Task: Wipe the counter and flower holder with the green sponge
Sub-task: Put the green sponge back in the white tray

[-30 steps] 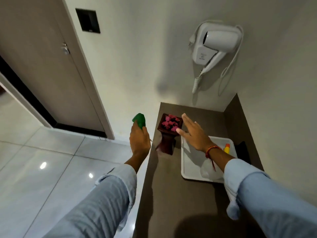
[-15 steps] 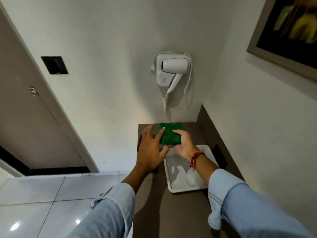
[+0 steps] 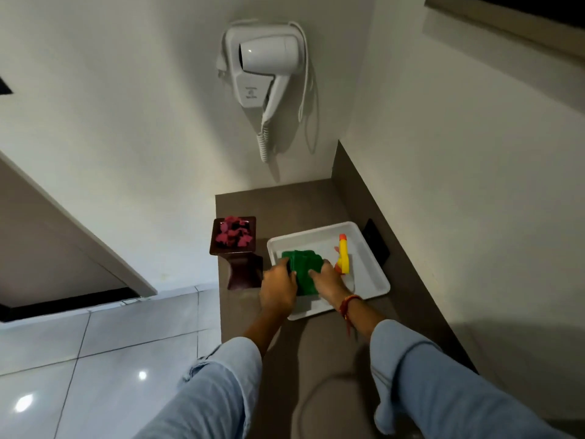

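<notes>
The green sponge (image 3: 303, 270) lies over the white tray (image 3: 373, 274), held between both hands. My left hand (image 3: 278, 288) grips its left edge and my right hand (image 3: 327, 280) grips its right edge. The dark brown flower holder (image 3: 235, 251), filled with pink petals, stands upright on the brown counter (image 3: 300, 207) just left of the tray, close to my left hand. Part of the sponge is hidden under my fingers.
A yellow spray bottle (image 3: 343, 256) with an orange tip lies in the tray beside my right hand. A white hair dryer (image 3: 264, 63) hangs on the wall above the counter. A black object (image 3: 376, 242) leans against the right wall. Tiled floor lies to the left.
The sponge went from my left hand alone to both hands, then came down from above the counter onto the tray. The flower holder is uncovered again.
</notes>
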Motion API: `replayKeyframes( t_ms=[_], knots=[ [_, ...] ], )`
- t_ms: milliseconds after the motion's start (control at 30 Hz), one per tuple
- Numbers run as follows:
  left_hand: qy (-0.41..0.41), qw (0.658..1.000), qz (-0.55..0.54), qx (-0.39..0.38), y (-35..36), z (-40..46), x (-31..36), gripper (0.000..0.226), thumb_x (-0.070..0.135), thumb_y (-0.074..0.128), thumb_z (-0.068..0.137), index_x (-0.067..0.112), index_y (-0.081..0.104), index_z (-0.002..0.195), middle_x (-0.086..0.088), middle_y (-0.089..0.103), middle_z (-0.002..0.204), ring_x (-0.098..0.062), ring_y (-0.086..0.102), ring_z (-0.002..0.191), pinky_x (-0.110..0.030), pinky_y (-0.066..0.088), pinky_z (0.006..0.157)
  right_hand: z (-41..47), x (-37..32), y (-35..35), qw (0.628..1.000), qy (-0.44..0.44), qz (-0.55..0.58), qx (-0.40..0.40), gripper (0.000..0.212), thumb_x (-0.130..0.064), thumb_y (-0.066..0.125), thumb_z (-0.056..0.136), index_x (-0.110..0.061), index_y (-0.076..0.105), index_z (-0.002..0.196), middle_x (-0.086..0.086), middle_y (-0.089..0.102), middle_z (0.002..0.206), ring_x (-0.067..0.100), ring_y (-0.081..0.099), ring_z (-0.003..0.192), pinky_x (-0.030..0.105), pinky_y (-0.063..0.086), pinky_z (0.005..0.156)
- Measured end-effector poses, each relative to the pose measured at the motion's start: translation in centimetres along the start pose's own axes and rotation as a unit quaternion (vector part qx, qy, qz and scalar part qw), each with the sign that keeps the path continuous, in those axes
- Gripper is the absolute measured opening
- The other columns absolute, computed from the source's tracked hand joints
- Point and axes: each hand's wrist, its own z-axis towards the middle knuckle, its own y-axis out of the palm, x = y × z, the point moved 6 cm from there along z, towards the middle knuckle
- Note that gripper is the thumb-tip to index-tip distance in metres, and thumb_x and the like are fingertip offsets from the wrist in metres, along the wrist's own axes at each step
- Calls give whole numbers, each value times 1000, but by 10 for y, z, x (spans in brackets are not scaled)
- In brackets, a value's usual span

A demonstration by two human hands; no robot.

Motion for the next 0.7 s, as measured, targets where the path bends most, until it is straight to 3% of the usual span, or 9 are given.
replayKeyframes(
  t_ms=[100, 233, 367, 533, 600, 700],
  knots=[
    [-25, 997, 71, -29, 21, -2, -15, 33, 22, 53, 102, 13, 58, 133, -16, 69, 125, -34, 68, 113, -49, 60, 91, 1, 19, 13, 995, -9, -102, -23, 53, -7, 48, 100, -3, 32, 151, 22, 55, 142, 38, 54, 130, 43, 43, 109],
    [-4, 990, 132, -51, 30, 7, -23, 29, 21, 56, 101, 12, 61, 127, -17, 68, 124, -36, 67, 111, -49, 60, 90, 10, 22, 28, 976, -36, -210, -51, 69, -7, 47, 100, -4, 9, 159, 23, 44, 150, 38, 49, 134, 45, 40, 111],
    [35, 977, 201, -69, 36, 11, -22, 30, 16, 66, 96, 7, 63, 124, -17, 48, 139, -38, 65, 112, -49, 59, 95, 12, 23, 25, 953, -45, -300, -11, 63, -5, 52, 93, 3, 24, 149, 31, 51, 137, 45, 55, 123, 51, 48, 101],
    [109, 959, 254, -67, 18, 6, -7, 40, 16, 70, 93, 6, 60, 130, -14, 55, 137, -34, 65, 116, -46, 60, 94, 5, 5, 15, 930, -90, -357, 3, 71, -9, 54, 96, -2, 17, 156, 25, 47, 145, 40, 51, 131, 48, 43, 111],
    [156, 949, 271, -50, -2, 6, 8, 37, 17, 69, 94, 7, 61, 128, -13, 58, 134, -31, 63, 117, -42, 60, 92, -1, -20, 9, 925, -134, -355, 10, 72, -10, 56, 96, -5, 18, 157, 22, 49, 146, 37, 51, 134, 46, 40, 115],
    [246, 930, 270, 41, -60, 12, 52, 36, 14, 69, 91, 8, 62, 126, -12, 60, 128, -27, 60, 114, -36, 60, 86, -18, -87, -4, 936, -209, -281, 29, 65, -9, 53, 99, -5, 24, 156, 20, 48, 149, 34, 50, 136, 42, 40, 115]
  ],
)
